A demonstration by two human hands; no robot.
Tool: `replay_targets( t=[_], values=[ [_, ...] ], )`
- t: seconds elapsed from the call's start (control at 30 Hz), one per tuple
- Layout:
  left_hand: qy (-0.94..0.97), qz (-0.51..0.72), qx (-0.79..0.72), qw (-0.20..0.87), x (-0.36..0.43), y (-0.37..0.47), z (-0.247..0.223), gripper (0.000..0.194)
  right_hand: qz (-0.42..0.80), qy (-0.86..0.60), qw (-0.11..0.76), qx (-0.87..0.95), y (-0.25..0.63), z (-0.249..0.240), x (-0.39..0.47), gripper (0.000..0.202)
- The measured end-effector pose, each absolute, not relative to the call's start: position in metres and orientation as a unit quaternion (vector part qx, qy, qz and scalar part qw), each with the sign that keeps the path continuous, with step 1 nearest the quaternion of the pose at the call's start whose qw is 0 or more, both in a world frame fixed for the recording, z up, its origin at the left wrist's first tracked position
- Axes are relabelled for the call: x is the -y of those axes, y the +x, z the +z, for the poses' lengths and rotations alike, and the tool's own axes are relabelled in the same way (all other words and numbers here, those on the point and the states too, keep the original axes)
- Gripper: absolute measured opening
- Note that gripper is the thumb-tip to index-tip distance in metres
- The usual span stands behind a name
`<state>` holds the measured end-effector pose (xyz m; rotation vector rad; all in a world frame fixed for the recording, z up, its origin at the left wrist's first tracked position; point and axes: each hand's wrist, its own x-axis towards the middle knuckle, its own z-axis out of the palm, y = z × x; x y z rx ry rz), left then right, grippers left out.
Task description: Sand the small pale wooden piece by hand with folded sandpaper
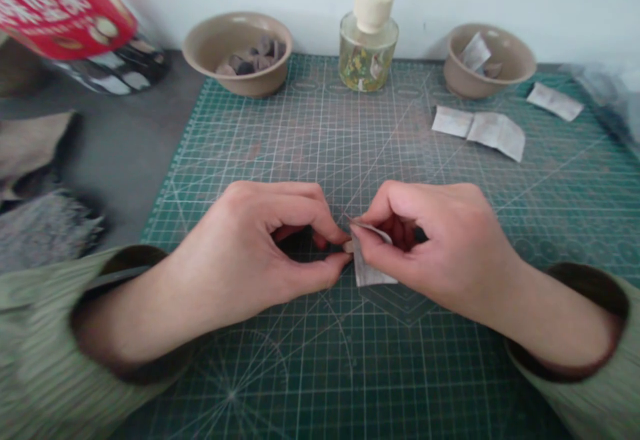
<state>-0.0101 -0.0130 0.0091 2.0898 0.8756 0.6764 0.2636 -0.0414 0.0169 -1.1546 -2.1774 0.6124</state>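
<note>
Over the middle of the green cutting mat [300,140], both hands meet fingertip to fingertip. My left hand [273,240] is closed in a pinch, thumb and forefinger on a small pale piece [349,247]; the fingers cover most of it. My right hand [430,240] pinches a small whitish paper packet [373,273] by its upper edge. The packet hangs below the right thumb, its left side touching or very near the pale piece. Whether the piece is inside the packet's mouth or just beside it, I cannot tell.
A brown bowl [200,50] with several dark lumps stands back left, a glass diffuser bottle [369,53] back middle. Another bowl [520,67] holds small packets. Joined packets [480,130] and a single packet [555,101] lie nearby. Left are a red-labelled jar [75,20] and grey cloths [45,227].
</note>
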Motion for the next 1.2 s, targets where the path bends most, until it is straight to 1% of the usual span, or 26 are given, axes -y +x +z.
replay_targets(
  t=[0.17,0.37,0.5,0.67,0.8,1.03,1.2],
  values=[
    [0.820,0.266,-0.341,0.375,0.0122,-0.0108,0.0090,0.014,0.255,-0.417,0.289,0.823,0.2667,0.0184,0.0397,0.022],
    [0.817,0.269,-0.344,0.378,0.0123,-0.0104,0.0082,0.014,0.244,-0.430,0.290,0.819,0.2669,0.0159,0.0393,0.023],
    [0.816,0.270,-0.342,0.379,0.0118,-0.0103,0.0090,0.015,0.254,-0.444,0.306,0.803,0.2648,0.0155,0.0402,0.022],
    [0.819,0.274,-0.329,0.383,0.0111,-0.0097,0.0087,0.015,0.305,-0.475,0.350,0.748,0.2618,0.0206,0.0444,0.026],
    [0.819,0.265,-0.339,0.380,0.0111,-0.0110,0.0078,0.015,0.322,-0.441,0.339,0.766,0.2600,0.0169,0.0423,0.023],
    [0.806,0.274,-0.339,0.401,0.0107,-0.0110,0.0079,0.013,0.271,-0.429,0.341,0.791,0.2632,0.0119,0.0393,0.022],
    [0.804,0.276,-0.338,0.405,0.0100,-0.0110,0.0041,0.013,0.257,-0.421,0.331,0.804,0.2641,0.0116,0.0404,0.023]
  ],
)
